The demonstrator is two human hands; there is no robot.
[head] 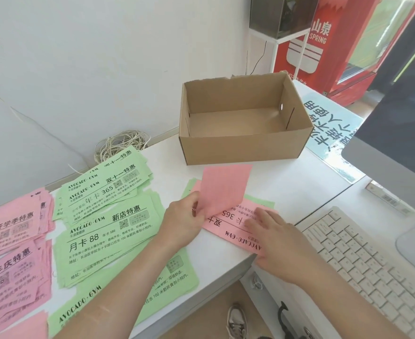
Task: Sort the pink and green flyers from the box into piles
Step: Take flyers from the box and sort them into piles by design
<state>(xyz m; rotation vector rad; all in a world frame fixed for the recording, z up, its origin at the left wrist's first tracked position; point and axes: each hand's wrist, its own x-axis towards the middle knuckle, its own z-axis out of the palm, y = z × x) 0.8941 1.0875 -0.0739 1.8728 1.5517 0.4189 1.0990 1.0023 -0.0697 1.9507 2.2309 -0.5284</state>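
Top green flyer (103, 189): you can read "AVOCADO·GYM", "双十一特惠", "年卡 365".
Middle green flyer (111, 231): "AVOCADO·GYM", "新店特惠", "月卡 88", "年卡 588". Its small address line includes "100 米".
Bottom green flyer (79, 307): "AVOCADO·GYM" in large slanted letters.
Upper pink flyer (13, 223), at your left: "开学季特惠", "199".
Lower pink flyer (8, 267): "周年庆特惠".
Centre pink flyer (228, 226), upside down to you: "AVOCADO·GYM", "365", "双十".
Red cabinet (324, 45), behind: "山泉" and "SPRING" in white.
Blue sign (324, 123), far right: large dark characters, upside down and partly cut off; you can't read them with certainty.
The QR codes and fine print on the flyers are too small to read.
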